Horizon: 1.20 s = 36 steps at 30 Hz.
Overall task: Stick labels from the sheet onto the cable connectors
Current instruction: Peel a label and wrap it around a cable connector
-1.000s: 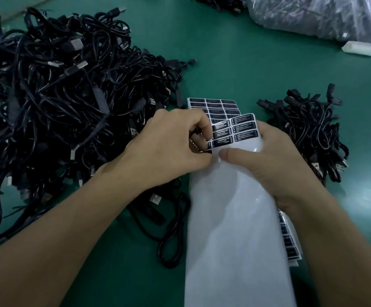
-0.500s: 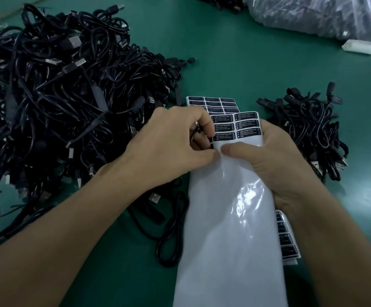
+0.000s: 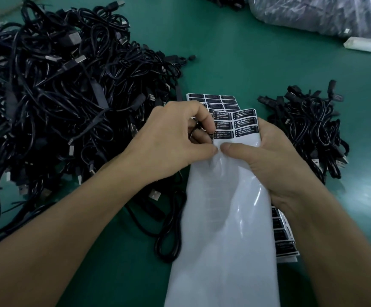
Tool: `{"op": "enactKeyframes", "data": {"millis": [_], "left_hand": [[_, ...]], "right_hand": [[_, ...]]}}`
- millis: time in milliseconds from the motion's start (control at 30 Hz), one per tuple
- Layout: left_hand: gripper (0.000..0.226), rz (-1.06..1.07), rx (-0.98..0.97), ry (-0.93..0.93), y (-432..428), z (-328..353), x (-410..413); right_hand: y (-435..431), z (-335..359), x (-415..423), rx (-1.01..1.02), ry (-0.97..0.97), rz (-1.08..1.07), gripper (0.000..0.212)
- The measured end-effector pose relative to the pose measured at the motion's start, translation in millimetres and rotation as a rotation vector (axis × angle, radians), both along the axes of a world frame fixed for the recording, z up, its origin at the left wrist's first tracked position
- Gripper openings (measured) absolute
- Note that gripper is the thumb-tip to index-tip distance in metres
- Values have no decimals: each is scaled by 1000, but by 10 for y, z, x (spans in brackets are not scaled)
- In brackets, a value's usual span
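My right hand (image 3: 275, 165) holds a long white label sheet (image 3: 224, 229), thumb pressed on its glossy face just below the last black "LED CONTROLLER" labels (image 3: 235, 125) at its far end. My left hand (image 3: 169, 142) is curled at the sheet's left edge, thumb and fingers pinching at the bottom-left label, with a bit of black cable showing under its fingers. Another sheet of black labels (image 3: 211, 100) lies flat on the green table behind my hands, and part of one (image 3: 284, 235) shows under my right wrist.
A big tangled heap of black cables (image 3: 65, 103) fills the left side. A smaller bundle of cables (image 3: 308, 129) lies to the right. A clear plastic bag (image 3: 317, 12) and a small white packet (image 3: 361, 44) sit at the far right.
The sheet has shifted slightly left and up in my right hand. My left thumb has closed against my right thumb at the bottom-left label.
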<state>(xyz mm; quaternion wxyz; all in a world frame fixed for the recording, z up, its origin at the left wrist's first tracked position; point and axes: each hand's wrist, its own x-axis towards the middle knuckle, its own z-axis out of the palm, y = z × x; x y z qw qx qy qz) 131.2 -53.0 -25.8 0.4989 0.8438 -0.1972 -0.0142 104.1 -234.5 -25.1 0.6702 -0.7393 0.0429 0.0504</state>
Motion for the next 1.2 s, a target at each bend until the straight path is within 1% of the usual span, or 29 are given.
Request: {"op": "enactKeyframes", "data": {"millis": [167, 400, 467, 600, 667, 733, 767, 800, 867, 933, 1000, 1067, 1133, 1200], "left_hand": [[23, -6, -25, 16, 9, -2, 26], [21, 28, 19, -11, 0, -24, 29], [19, 51, 13, -6, 13, -30, 45], [15, 121, -51, 44, 33, -9, 90], [18, 146, -99, 80, 30, 12, 102], [20, 152, -136, 108, 27, 25, 106], [20, 153, -147, 117, 28, 30, 104], [20, 156, -153, 121, 28, 32, 103], [20, 163, -154, 124, 25, 34, 103], [19, 175, -150, 123, 21, 31, 103], [19, 181, -151, 124, 16, 27, 103], [23, 183, -162, 132, 8, 28, 98], [30, 181, -174, 145, 7, 32, 96], [22, 177, -179, 154, 15, 34, 95]], "right_hand": [[-15, 15, -1, -11, 7, 5, 31], [10, 12, -10, -45, 8, -28, 34], [14, 20, -25, -145, -49, -78, 34], [-39, 20, -54, -498, -178, -206, 40], [-50, 11, -68, -629, -184, -210, 54], [-39, -4, -75, -737, -137, -195, 83], [-31, -9, -77, -804, -137, -197, 93], [-25, -14, -80, -874, -168, -206, 96], [-8, -20, -92, -971, -292, -216, 88], [16, -16, -98, -1009, -414, -195, 71], [58, -2, -101, -1037, -496, -154, 52], [129, 5, -103, -1025, -547, -123, 34], [205, -5, -107, -1003, -582, -127, 24], [262, -10, -116, -1005, -606, -158, 17]]}}
